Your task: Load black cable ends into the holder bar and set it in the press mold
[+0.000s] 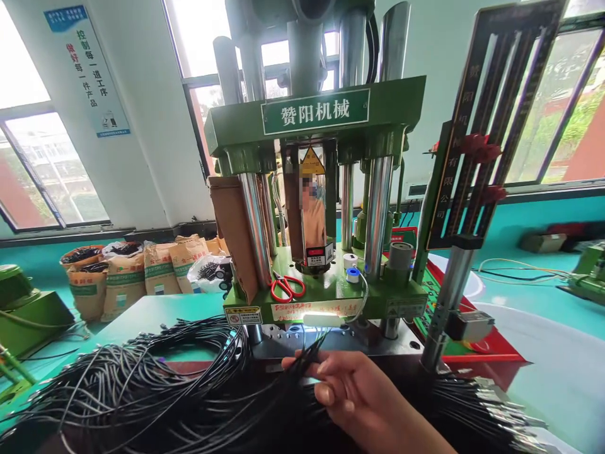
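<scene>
Press (331,287), green and tall-posted: towered over the centre, its broad bed raised above a dark metal plate (283,345). Black cables (189,391): sprawled in loops over the teal tabletop (155,312) at the left and along the near side, probably heaped there to lie within easy reach of the press. Second batch of cables (477,403): lay at the lower right, near the foot of a round post (444,315), silvery ends fanned roughly one way, perhaps to limit tangling.

Right hand (368,391): reached in from the lower right, forearm slanting up and leftward, palm partly turned up, lower fingers loosely curled. Narrow grip, closed on a small clump of dark strands (307,356) just before the plate; likely pinched near the tips to make them stand together, free of the heap. Exact fingertip contact: impossible to tell against such dark strands. Left hand: out of view.

White lamp (322,320): glowed at the bed's front edge, seemingly set low to light plate and strands. Red-handled scissors (289,287): rested at the bed's front left, handles nearward, probably for quick grasping. Blue-rimmed roll (352,275): sat farther right.
</scene>
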### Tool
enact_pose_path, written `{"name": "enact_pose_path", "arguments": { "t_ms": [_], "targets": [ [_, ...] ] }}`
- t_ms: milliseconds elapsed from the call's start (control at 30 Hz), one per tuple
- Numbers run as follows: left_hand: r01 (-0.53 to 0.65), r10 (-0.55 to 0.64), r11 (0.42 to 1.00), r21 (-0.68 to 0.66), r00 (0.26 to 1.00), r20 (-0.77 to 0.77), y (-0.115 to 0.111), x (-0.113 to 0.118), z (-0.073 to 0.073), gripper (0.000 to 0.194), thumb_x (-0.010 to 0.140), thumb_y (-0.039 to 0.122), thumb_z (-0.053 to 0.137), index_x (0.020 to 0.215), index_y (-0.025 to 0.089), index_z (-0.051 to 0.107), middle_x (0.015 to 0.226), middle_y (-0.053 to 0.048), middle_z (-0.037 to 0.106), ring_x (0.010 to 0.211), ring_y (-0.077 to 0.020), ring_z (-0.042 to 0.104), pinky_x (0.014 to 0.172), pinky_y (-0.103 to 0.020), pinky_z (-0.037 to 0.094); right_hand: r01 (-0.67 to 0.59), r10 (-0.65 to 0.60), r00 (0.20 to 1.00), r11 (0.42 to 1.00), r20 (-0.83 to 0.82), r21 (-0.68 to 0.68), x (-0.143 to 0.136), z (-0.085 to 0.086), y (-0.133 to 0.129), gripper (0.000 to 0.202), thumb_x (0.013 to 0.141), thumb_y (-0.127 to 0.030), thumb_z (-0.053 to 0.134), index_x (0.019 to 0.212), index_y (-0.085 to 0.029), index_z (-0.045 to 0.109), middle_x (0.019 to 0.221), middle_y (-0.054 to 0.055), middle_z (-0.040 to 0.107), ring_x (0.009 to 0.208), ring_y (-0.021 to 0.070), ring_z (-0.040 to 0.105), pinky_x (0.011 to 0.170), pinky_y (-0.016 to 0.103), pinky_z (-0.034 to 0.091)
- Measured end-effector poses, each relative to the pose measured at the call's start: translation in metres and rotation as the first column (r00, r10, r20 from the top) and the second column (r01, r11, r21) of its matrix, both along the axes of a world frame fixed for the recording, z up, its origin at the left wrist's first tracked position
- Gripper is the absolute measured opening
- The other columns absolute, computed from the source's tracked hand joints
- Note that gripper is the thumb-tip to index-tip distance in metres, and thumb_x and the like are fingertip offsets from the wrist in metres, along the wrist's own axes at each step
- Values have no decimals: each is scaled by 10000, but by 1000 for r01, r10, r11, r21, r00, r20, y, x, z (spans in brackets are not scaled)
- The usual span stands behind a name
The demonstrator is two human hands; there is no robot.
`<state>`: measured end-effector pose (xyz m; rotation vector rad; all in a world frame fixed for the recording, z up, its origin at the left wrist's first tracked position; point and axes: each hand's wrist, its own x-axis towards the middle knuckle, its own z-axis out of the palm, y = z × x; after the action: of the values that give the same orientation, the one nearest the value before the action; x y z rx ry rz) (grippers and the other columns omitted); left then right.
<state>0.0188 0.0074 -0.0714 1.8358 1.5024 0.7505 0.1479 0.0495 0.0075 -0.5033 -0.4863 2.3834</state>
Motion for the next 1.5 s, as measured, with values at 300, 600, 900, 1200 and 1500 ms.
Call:
{"name": "enact_pose_path", "arguments": {
  "t_ms": [300, 600, 900, 1200, 1500],
  "targets": [
    [-13, 85, 986, 167, 897, -433, -5, -79, 35, 443, 817, 366, 562, 1250, 276, 567, 1334, -39, 557, 1274, -300, 447, 1127, -482, 281, -354, -525, 599, 503, 604, 788, 24, -8, 2, 244, 765, -151, 480, 873, -171, 697, 871, 40, 666, 640, 141, 587, 559, 241, 458],
    [83, -71, 996, 9, 895, -440, 1, -80, 80, 556, 683, 455, 717, 1214, 362, 581, 1363, 4, 527, 1245, -310, 460, 1067, -463, 339, -760, -693, 301, 241, 655, 604, 43, -31, 2, 496, 835, -453, 593, 1243, -172, 601, 1206, 151, 595, 1135, 312, 502, 993, 424, 365],
    [14, -62, 994, -111, 899, -434, 9, -76, 81, 428, 780, 439, 598, 1178, 281, 618, 1283, -31, 587, 1221, -290, 475, 1068, -428, 323, -745, -743, 306, 203, 596, 635, 31, -31, 4, 329, 843, -387, 610, 1110, -205, 674, 1055, 107, 599, 1039, 277, 520, 927, 395, 413],
    [29, -107, 981, -189, 904, -415, 19, -76, 79, 295, 786, 436, 554, 1007, 267, 651, 1192, 1, 632, 1159, -255, 512, 1047, -370, 337, -743, -717, 353, 175, 601, 646, 22, -30, 8, 357, 881, -287, 552, 1201, -141, 612, 1147, 133, 624, 1091, 263, 540, 967, 360, 390],
    [49, -109, 985, -165, 920, -376, 20, -76, 83, 264, 761, 394, 584, 987, 264, 623, 1046, 10, 660, 997, -224, 572, 873, -323, 417, -663, -776, 361, 175, 516, 728, 16, -26, 13, 133, 831, -199, 596, 843, -188, 728, 843, 54, 679, 861, 201, 586, 770, 280, 412]
  ]
}}
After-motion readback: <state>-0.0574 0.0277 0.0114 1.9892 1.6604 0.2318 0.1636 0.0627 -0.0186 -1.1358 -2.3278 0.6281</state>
